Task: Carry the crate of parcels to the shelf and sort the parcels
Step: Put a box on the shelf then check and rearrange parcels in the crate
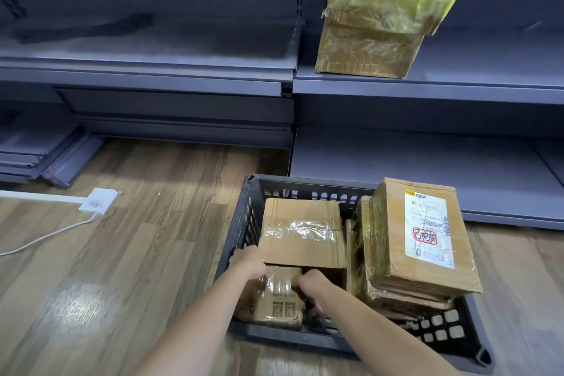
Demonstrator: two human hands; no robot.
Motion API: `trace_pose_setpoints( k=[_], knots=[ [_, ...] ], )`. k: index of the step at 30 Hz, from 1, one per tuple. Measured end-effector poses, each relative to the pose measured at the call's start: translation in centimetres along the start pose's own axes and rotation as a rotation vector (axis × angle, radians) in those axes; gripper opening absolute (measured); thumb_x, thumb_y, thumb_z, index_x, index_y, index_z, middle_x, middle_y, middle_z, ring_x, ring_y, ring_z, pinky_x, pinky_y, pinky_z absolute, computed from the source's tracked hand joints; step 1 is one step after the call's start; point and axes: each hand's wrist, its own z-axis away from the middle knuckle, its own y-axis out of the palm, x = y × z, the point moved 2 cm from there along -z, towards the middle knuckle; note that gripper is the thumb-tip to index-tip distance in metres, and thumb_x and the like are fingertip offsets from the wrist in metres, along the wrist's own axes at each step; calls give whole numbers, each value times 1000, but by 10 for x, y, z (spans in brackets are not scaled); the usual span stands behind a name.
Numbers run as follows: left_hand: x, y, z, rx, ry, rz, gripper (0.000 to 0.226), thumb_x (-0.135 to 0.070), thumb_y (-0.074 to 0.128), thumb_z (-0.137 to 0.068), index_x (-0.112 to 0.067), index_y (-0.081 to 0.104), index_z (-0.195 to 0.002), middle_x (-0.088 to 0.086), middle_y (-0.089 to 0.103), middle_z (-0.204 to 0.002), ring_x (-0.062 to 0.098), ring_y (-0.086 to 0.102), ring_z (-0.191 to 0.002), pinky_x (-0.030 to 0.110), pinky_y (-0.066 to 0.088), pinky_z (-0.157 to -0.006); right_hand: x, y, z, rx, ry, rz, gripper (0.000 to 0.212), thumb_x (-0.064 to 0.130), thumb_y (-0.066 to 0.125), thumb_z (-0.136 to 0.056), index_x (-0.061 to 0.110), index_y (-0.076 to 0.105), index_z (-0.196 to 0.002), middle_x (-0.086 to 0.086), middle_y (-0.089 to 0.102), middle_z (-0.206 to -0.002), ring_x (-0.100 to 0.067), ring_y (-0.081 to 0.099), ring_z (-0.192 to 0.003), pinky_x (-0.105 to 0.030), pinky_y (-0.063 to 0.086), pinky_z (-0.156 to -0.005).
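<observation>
Brown wood floor [128, 268] under your arms | black crate [244, 223] sits on it, by the grey shelf [457, 85] | your left hand [248, 264] and right hand [311, 284] both grip the small parcel [274, 302] inside | big taped box [384, 12] up past your right hand

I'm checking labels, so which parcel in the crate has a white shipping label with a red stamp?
The tall parcel at the crate's right side, leaning atop the stack; the others there show only tape or small print.
</observation>
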Motion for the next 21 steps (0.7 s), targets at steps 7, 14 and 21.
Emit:
trace_pose_setpoints(
  k=[7,14,21],
  knots=[
    [2,4,4,59,13,-95,80,-5,62,-87,-25,19,-151,12,21,-155,30,29,-139,37,35,-111,-10,7,-6,-17,-3,34,44,20,52,-93,1,41,-132,-15,58,-124,-28,57,-113,-37,48,-96],
    [1,4,10,92,-65,-75,65,-11,67,-86,-2,34,-142,11,47,-142,26,50,-127,29,44,-101,-12,4,5,-5,28,19,35,14,49,-95,0,49,-127,-16,61,-120,-28,59,-112,-37,48,-99],
    [-17,-20,43,-134,-54,192,37,-19,70,-80,-7,53,-111,9,60,-113,23,60,-100,26,48,-73,7,-33,53,-38,54,-103,31,14,49,-94,-2,53,-120,-8,55,-78,-18,52,-67,-26,43,-55]
  ],
)
